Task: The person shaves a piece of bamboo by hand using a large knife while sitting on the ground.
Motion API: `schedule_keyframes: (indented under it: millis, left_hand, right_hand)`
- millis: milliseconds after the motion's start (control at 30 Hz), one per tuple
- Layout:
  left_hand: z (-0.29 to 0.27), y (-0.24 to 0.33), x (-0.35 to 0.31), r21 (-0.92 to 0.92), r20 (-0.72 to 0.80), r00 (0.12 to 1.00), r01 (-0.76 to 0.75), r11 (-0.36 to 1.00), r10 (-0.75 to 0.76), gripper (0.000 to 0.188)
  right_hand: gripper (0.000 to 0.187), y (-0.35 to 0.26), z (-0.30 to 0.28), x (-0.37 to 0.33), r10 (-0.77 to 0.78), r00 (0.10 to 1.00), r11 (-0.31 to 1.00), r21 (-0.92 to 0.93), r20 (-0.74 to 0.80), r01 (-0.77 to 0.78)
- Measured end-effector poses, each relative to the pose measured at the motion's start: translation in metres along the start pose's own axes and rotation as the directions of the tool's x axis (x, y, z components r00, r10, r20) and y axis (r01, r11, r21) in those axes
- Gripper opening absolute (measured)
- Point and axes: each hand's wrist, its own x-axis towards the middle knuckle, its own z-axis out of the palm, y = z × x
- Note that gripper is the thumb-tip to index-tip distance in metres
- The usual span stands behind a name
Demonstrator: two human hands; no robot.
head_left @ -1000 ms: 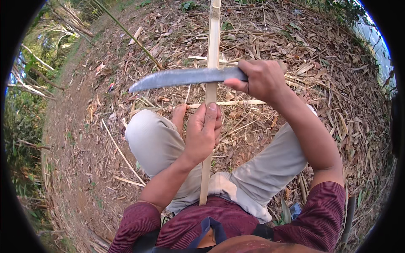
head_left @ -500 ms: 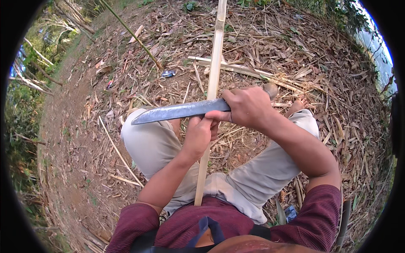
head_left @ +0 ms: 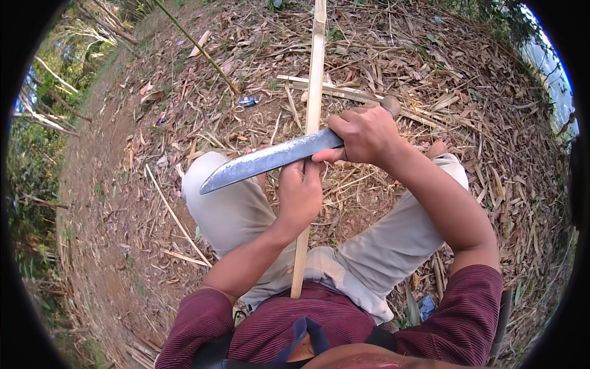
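Pale strip [head_left: 314, 80], probably light, stiff (best held mid-frame), pinched by left hand [head_left: 300, 192], crossed by knife [head_left: 258, 161] clenched in right hand [head_left: 367, 135]

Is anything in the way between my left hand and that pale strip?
Nothing visible: your left hand holds the pale strip directly. Just beyond that hand, the knife in your right hand lies across the strip.

Metal knife blade [head_left: 264, 161], worn and patchy, smooth handle [head_left: 391, 106] that looks like wood, pale smooth wood strip [head_left: 315, 80], soft dull cloth pants [head_left: 384, 246], ribbed cloth shirt [head_left: 264, 329], rough, crinkly dry leaves [head_left: 519, 178], shiny wrapper [head_left: 248, 101] that looks like plastic
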Motion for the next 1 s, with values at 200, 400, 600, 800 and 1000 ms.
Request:
schedule_keyframes:
  millis: [200,400,600,800,1000]
  left_hand:
    - [-0.012,0.016,-0.002,-0.066,0.040,0.999,0.030,0.997,-0.028,0.025]
    - [-0.007,0.003,-0.010,-0.230,0.213,0.935,0.329,0.916,-0.283,0.022]
    - [-0.017,0.008,-0.004,-0.233,0.151,0.947,0.314,0.920,-0.285,0.027]
    - [-0.006,-0.001,-0.023,-0.075,0.255,0.953,0.190,0.979,-0.165,0.024]
    - [0.000,0.020,-0.014,-0.178,0.279,0.949,0.199,0.964,-0.145,0.023]
  right_hand:
    - [0.077,0.041,0.005,0.013,0.022,0.988,0.992,-0.120,-0.153,-0.041]
    - [0.085,0.064,-0.016,0.023,0.576,0.797,0.816,-0.079,0.180,-0.572]
    - [0.073,-0.006,0.001,0.005,0.096,0.993,0.995,-0.040,0.073,-0.094]
    - [0.080,0.100,-0.022,0.031,0.693,0.716,0.720,-0.049,0.086,-0.692]
    - [0.070,0.075,-0.044,0.002,0.573,0.815,0.820,0.049,-0.085,-0.571]
